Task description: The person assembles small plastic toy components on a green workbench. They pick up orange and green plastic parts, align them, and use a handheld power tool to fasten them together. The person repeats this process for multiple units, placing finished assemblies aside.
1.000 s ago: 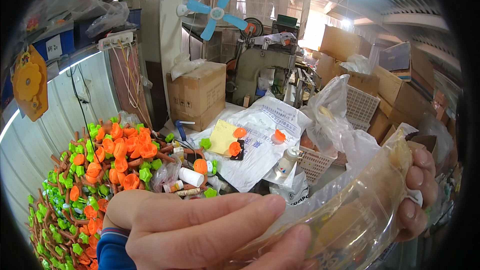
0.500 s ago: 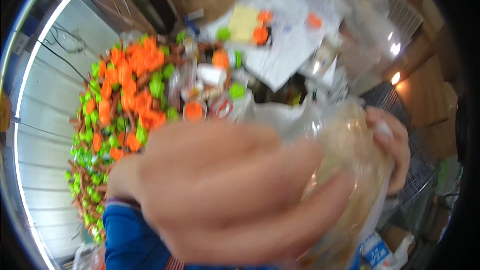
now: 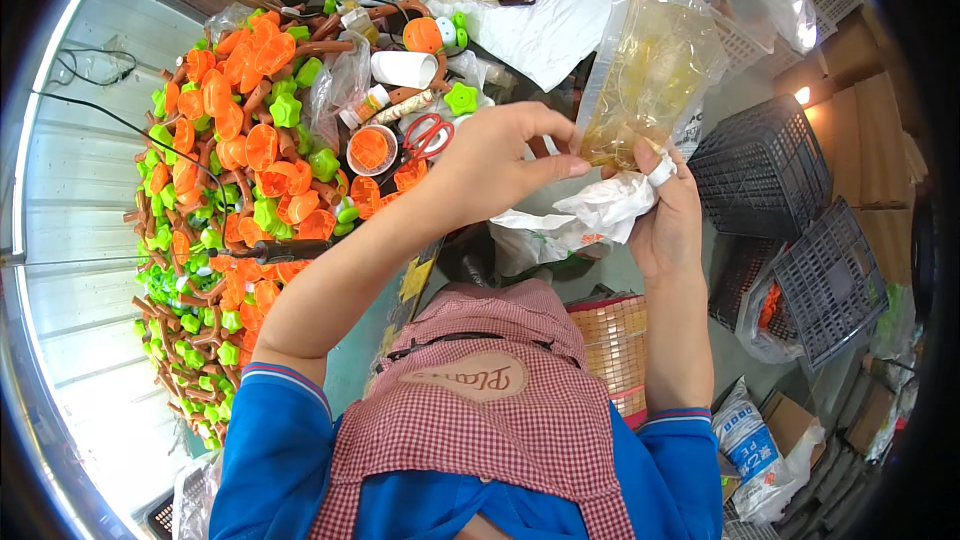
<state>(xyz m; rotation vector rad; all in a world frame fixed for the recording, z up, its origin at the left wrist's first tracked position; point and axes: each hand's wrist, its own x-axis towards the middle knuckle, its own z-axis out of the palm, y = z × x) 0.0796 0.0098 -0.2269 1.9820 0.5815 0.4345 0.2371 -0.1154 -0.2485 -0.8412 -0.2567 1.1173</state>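
Note:
A clear plastic bag with yellowish, see-through contents (image 3: pixel 655 65) stands up from my right hand (image 3: pixel 668 225), its lower end gripped between thumb and fingers. White tape wraps one finger of that hand. Crumpled white plastic (image 3: pixel 600 212) lies against the same hand and spreads left beneath both hands. My left hand (image 3: pixel 515 155) is just left of the clear bag, its thumb and bent fingers apart, with nothing visible between them. Whether its fingertips touch the bag's edge is hard to tell.
A big heap of orange, green and brown plastic parts (image 3: pixel 262 145) covers the left side. Near it are red-handled scissors (image 3: pixel 430 136), a white cup (image 3: pixel 403 69) and a round tub (image 3: pixel 372 150). Dark plastic crates (image 3: pixel 765 165) stand at right; a woven basket (image 3: pixel 612 345) is close to me.
The clear bag and both hands have moved away from the camera, toward the work surface. My left hand, blurred across the bag before, is now apart to its left.

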